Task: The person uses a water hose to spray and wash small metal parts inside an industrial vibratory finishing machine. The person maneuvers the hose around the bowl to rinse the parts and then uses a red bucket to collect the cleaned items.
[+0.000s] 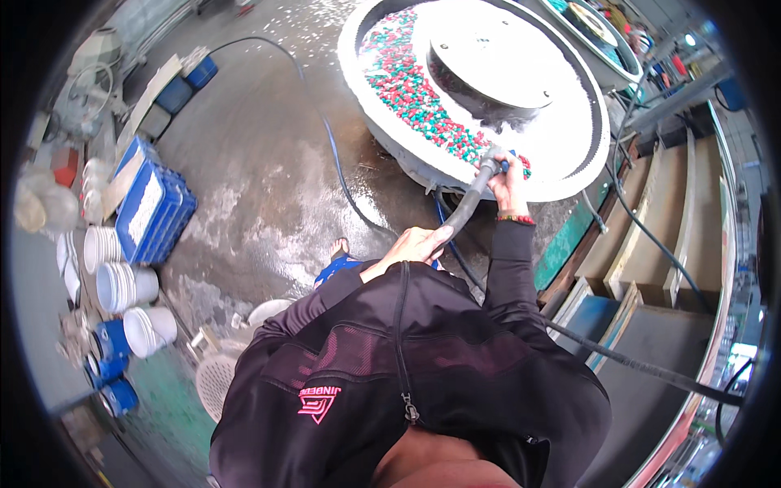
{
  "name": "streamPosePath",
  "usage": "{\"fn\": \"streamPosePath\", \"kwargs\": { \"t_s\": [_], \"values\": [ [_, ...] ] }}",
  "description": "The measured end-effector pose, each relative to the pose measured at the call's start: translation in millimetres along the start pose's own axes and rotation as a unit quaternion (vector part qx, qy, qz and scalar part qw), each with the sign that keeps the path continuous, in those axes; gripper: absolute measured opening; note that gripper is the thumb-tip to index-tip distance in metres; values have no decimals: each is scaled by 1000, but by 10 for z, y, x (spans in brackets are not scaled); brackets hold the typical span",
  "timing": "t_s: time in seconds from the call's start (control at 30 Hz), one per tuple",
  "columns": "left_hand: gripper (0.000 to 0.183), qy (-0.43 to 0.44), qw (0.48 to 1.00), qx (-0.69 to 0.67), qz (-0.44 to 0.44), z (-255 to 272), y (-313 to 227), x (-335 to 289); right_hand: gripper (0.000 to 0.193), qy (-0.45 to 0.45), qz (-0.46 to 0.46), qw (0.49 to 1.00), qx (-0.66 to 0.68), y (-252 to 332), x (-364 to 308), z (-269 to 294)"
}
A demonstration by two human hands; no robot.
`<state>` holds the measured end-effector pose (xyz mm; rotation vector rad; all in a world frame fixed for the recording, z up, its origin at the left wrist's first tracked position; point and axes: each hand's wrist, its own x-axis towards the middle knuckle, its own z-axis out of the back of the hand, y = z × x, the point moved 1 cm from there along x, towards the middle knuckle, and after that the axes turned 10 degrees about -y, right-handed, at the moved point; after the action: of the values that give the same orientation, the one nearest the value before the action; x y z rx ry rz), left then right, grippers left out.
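Both my hands hold a thick grey hose. My left hand is closed round it in front of my jacket. Near the hose's end my right hand, with a red band on its wrist, grips it beside a small blue part. The hose end points over the near rim of a large round white tub. Small red, green and white pieces lie in the tub's channel, around a raised centre with a round white lid. Glare washes out the tub's right side, and whether water flows cannot be made out.
On the left stand a blue crate, white buckets and blue containers. A thin blue hose crosses the wet floor. Partitioned troughs line the right, with another tub behind.
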<state>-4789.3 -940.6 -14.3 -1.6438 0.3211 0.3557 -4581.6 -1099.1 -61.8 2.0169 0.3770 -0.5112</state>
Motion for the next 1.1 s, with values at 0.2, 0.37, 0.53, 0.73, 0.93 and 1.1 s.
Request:
{"fn": "streamPosePath", "kwargs": {
  "t_s": [0.2, 0.37, 0.53, 0.73, 0.93, 1.1],
  "values": [
    [51, 139, 979, 135, -60, 387, -34, 297, 43, -59, 90, 990, 96, 120, -275, 61],
    [47, 206, 971, 116, -38, 524, -30, 368, 41, -37, 149, 985, 75, 230, -407, -282],
    [39, 169, 983, 73, 14, 667, -265, 347, 37, -62, 32, 995, 74, -154, 67, -239],
    [33, 119, 993, 9, 13, 944, -179, 395, 34, -52, -30, 998, 33, -408, 466, -834],
    [31, -23, 997, -77, 0, 1434, -292, 264, 15, 95, -15, 990, -101, -406, 325, -2292],
    [32, -33, 994, -99, -39, 1798, -373, 247, 6, 150, 10, 981, -121, -404, 350, -2961]
  ]
}}
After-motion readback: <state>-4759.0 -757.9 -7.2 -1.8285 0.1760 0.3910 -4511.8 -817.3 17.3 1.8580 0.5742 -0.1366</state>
